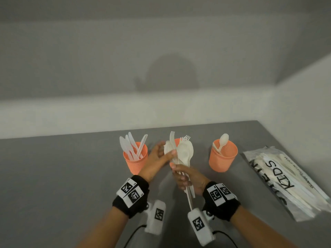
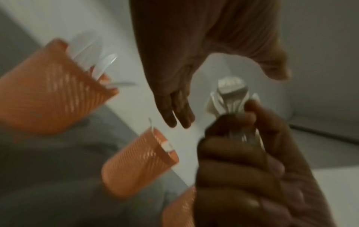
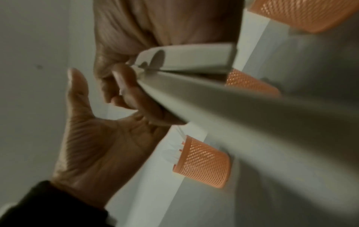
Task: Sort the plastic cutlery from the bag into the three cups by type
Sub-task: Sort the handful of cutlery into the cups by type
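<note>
My right hand (image 1: 181,177) grips a bundle of white spoons and forks (image 1: 184,153) by the handles, upright in front of the middle orange cup (image 1: 176,141), which holds forks. My left hand (image 1: 165,149) reaches in from the left with relaxed fingers, and its thumb touches the bundle's heads. The left cup (image 1: 136,161) holds several knives. The right cup (image 1: 223,155) holds spoons. In the left wrist view the left fingers (image 2: 174,110) are straight beside the bundle (image 2: 231,95). In the right wrist view the handles (image 3: 194,61) fill the middle.
The printed plastic bag (image 1: 286,179) with more cutlery lies at the table's right edge. A pale wall runs behind the cups and along the right side. Bare grey table (image 1: 62,176) spreads to the left.
</note>
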Motion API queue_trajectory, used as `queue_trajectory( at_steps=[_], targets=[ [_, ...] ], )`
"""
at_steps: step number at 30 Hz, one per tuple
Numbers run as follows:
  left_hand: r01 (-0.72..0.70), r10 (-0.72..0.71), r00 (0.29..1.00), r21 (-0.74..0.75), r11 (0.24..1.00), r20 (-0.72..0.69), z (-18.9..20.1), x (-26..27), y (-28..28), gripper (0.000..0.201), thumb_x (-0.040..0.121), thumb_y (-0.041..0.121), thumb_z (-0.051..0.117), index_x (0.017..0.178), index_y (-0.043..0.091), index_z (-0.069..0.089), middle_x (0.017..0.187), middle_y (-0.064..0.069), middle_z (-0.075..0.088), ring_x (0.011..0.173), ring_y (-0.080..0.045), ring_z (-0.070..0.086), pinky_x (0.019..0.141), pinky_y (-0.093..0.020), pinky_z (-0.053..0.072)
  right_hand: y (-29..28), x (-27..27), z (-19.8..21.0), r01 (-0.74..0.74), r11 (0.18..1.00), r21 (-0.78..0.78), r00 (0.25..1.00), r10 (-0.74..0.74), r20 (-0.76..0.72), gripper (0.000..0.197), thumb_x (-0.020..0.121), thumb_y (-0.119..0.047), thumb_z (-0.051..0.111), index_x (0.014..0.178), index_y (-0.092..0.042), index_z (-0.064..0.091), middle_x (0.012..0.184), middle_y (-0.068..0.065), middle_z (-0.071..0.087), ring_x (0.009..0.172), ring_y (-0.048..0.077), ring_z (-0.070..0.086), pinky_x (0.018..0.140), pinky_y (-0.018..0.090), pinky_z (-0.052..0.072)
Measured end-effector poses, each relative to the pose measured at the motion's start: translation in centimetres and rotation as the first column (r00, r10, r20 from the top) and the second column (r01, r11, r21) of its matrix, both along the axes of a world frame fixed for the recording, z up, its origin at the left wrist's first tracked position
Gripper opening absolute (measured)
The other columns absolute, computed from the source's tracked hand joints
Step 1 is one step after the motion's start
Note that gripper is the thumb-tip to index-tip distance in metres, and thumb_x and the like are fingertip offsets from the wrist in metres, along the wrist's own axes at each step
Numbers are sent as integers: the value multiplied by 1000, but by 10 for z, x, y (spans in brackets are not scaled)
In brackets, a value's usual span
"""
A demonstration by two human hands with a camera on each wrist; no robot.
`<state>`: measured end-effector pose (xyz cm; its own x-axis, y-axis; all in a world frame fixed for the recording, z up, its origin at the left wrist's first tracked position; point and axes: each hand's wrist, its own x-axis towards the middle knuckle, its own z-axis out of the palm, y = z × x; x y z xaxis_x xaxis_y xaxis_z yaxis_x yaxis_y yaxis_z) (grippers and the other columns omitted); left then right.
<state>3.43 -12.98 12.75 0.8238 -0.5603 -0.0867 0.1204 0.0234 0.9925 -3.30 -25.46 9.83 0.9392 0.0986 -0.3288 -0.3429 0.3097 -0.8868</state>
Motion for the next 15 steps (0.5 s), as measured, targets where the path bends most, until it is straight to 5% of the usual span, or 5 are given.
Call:
queue_trajectory(
  at_steps=[3, 7, 13, 15],
  targets=[
    [126, -144, 966, -95, 988, -214, -6, -18, -5, 46, 79, 28, 65, 114, 2, 52, 72, 0, 71, 67, -8, 67, 60, -18, 52, 8, -2, 3, -131, 987, 94, 989, 136, -57, 23, 69, -29, 61, 49, -22, 54, 37, -9, 34, 32, 5, 35, 39, 17, 36],
    [45, -53, 978, -44, 998, -199, -6, -21, -13, 22, 77, 16, 69, 94, 2, 65, 80, -6, 72, 76, -16, 68, 64, -26, 54, 10, -5, 5, -213, 970, 120, 972, 223, -78, 18, 58, -33, 62, 49, -18, 57, 36, -7, 40, 34, 7, 41, 43, 17, 40],
    [-249, 254, 967, 172, 953, -7, 0, -21, -29, 24, 78, 18, 70, 94, 2, 64, 83, -13, 68, 63, -19, 65, 45, -19, 48, 15, -7, 0, 105, 985, -137, 989, -90, 114, 6, 77, -16, 60, 81, -13, 62, 60, 8, 59, 56, 17, 57, 60, 28, 49],
    [-243, 242, 970, 207, 948, 30, -2, -20, -33, 27, 76, 24, 74, 94, 7, 64, 87, -11, 69, 77, -23, 67, 58, -25, 53, 16, -6, -7, 163, 972, -169, 979, -138, 148, 7, 89, -14, 56, 83, -15, 60, 61, 8, 57, 56, 20, 57, 63, 34, 51]
  ],
)
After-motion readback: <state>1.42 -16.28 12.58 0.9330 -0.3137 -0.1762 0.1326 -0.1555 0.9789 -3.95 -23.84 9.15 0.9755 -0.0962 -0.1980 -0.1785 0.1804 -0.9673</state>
